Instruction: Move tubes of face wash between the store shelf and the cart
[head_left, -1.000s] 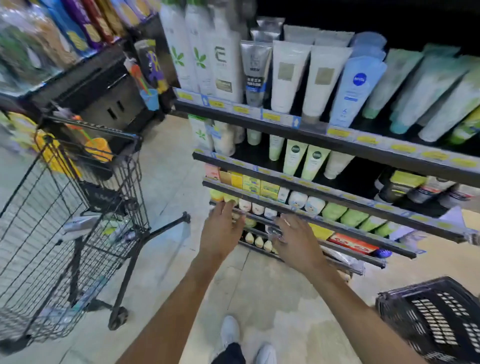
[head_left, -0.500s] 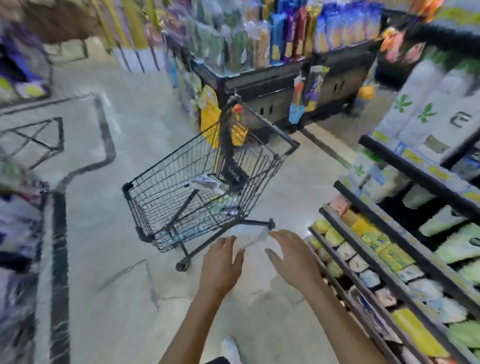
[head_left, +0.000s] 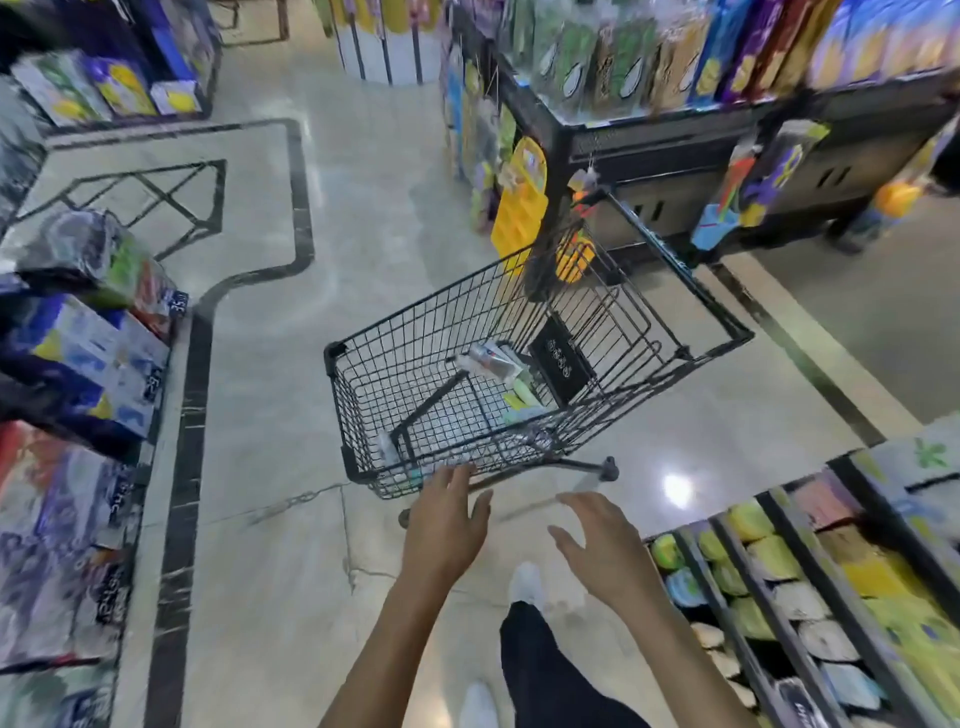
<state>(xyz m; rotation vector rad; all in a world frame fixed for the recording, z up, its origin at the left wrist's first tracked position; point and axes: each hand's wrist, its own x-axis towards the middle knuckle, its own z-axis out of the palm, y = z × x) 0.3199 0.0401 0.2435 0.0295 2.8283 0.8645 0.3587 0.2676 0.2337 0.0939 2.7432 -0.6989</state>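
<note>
A black wire cart (head_left: 332, 358) stands on the floor ahead of me. Several face wash tubes lie in its basket: a white one (head_left: 492, 358) near the child seat and green ones (head_left: 522, 394) beside it. My left hand (head_left: 445, 527) hovers with straight, spread fingers just above the cart's near lower edge. My right hand (head_left: 605, 548) is also spread and holds nothing, a little to the right of the cart. A pale blurred streak (head_left: 545, 501) lies between the hands; I cannot tell what it is. The store shelf (head_left: 779, 603) with tubes and jars runs along the lower right.
A black display stand (head_left: 675, 156) with hanging packets rises behind the cart. Stacked boxed goods (head_left: 83, 364) line the left side. Pale tiled floor (head_left: 270, 415) stretches between them. My legs and white shoes (head_left: 525, 579) are below the hands.
The view has swung left from the shelf to the cart. Both hands left the lower shelf and now hover, fingers spread, near the cart's near edge. The cart looks closer.
</note>
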